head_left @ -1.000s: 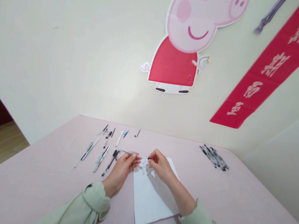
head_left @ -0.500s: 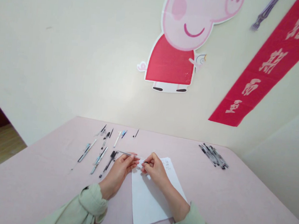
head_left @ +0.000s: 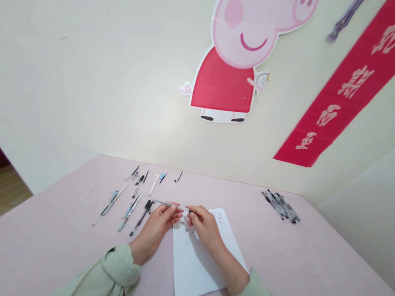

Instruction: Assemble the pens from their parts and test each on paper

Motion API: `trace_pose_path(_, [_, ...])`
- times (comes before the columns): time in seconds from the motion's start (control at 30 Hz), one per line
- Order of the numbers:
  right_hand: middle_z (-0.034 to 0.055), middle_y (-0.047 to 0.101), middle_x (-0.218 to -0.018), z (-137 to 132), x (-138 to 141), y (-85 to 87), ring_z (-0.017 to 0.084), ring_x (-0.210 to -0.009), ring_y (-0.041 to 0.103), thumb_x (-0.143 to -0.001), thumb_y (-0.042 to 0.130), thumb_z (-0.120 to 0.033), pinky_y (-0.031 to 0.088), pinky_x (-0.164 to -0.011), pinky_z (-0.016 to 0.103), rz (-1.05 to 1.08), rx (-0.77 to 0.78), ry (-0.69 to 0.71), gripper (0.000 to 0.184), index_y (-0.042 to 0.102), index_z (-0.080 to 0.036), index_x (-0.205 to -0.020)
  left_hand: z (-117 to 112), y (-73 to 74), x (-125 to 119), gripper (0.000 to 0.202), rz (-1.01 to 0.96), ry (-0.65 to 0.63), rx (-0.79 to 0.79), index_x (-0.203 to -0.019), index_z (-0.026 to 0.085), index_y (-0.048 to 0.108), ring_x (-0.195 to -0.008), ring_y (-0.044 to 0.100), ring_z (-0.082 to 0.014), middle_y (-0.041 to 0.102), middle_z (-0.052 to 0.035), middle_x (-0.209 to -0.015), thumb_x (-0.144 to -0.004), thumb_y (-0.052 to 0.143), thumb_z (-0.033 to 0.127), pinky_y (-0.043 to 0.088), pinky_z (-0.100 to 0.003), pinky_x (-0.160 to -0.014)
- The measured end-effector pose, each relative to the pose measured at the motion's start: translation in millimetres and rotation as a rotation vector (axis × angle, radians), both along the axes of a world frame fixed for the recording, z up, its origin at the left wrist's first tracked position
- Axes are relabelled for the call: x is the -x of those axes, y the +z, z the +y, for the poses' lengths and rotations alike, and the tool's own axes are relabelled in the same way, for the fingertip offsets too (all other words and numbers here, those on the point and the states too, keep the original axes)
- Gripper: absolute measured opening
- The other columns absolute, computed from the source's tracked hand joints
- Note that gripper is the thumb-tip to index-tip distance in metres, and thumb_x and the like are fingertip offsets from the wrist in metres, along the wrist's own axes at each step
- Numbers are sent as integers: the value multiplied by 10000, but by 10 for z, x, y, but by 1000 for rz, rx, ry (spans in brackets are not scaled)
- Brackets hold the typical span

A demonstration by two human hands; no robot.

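On the left of the pink-covered table [head_left: 332, 268], a light pen [head_left: 113, 200] lies at a slant, and next along is a patterned pen [head_left: 129, 213]. Behind them, towards the wall, is a scatter of small pen parts [head_left: 140, 179], with a white pen [head_left: 154, 185] to their right. A cluster of black pens [head_left: 141, 218] lies just beside the left hand [head_left: 157, 227].

That hand is partly curled, its thumb and fingertips closed on a slender grey rod [head_left: 163, 204], which sticks out to the left above the table and points towards the right hand. Whether it is a refill or a pen barrel is too small to tell.

The right hand [head_left: 204, 227] is bent inward over the top of the white paper [head_left: 203, 269], thumb and forefinger pinching a small dark piece [head_left: 190, 211] at the rod's right end; whether the two touch cannot be told. Small blurred grey marks or bits show beneath its fingers, and there is handwriting near the paper's far right corner.

Well apart on the right lies a bundle of pens [head_left: 281, 206].
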State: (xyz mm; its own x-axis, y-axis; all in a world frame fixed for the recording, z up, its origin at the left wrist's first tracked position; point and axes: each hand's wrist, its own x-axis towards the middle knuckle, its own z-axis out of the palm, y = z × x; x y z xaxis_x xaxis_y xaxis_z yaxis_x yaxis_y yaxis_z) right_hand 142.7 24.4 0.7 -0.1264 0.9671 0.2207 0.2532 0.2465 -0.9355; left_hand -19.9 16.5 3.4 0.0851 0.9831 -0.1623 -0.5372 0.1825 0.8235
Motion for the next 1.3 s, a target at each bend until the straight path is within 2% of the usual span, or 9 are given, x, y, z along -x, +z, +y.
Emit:
trace_pose_path(0.17, [32, 659, -863, -13, 14, 2, 157, -710, 653, -818, 522, -311, 541, -680, 298, 71, 39, 3, 231, 658, -223, -982, -9, 22, 2, 348, 0, -2, 3, -891, 150, 675, -837, 662, -170, 717, -67, -871, -679, 804, 394, 503, -304, -832])
trace_pose_path(0.37, [8, 656, -785, -3, 2, -35, 147, -668, 656, -818, 542, -300, 525, -639, 287, 149, 59, -3, 139, 566, -203, -913, -12, 38, 3, 379, -7, 4, 17, -896, 150, 676, -839, 660, -166, 726, -76, -886, -659, 814, 411, 503, -299, -818])
trace_pose_path(0.67, [19, 675, -779, -22, 51, 0, 150, -688, 657, -782, 626, -352, 541, -667, 298, 303, 105, -2, 190, 577, -197, -879, 20, -30, 2, 388, -18, 1, 12, -915, 151, 667, -846, 667, -173, 726, -71, -893, -660, 813, 404, 504, -303, -823])
trace_pose_path(1.03, [38, 683, -765, -7, 31, 7, 191, -735, 645, -767, 622, -327, 508, -659, 302, 197, 85, -58, 171, 639, -181, -855, 2, 8, 5, 393, -12, -3, 20, -914, 149, 669, -830, 664, -166, 726, -78, -893, -655, 820, 403, 507, -297, -821])
trace_pose_path(1.3, [41, 683, -756, -4, 22, -9, 195, -734, 649, -788, 610, -354, 504, -663, 300, 176, 59, -70, 199, 662, -178, -866, 7, -19, 6, 398, 9, -8, 8, -929, 144, 664, -859, 663, -177, 726, -86, -890, -669, 810, 407, 502, -302, -833])
